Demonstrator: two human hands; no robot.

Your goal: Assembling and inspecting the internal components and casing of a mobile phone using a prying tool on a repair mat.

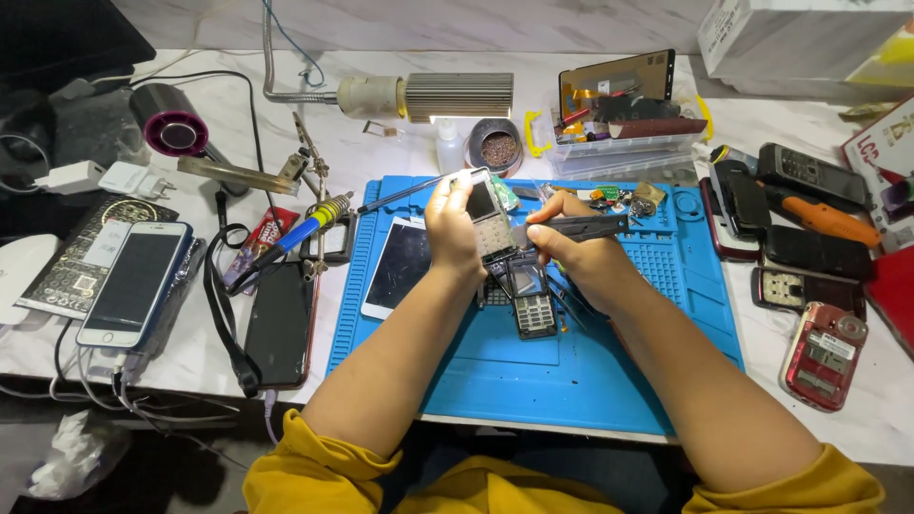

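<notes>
Yellow sleeves sit at the bottom edge, with both bare forearms reaching up over a blue work mat on the white tabletop. Left hand has its grip closed around a small opened phone, held upright above the mat's middle. Right hand pinches dark tweezers in a narrow grip, their tip apparently at the phone's edge, though the contact point is too small to be sure. Below the hands, a dark keypad phone lies flat on the mat, and a white-framed screen panel lies just left. Off the mat to the left rest a black smartphone and a blue-edged smartphone; a red phone lies to the right.
</notes>
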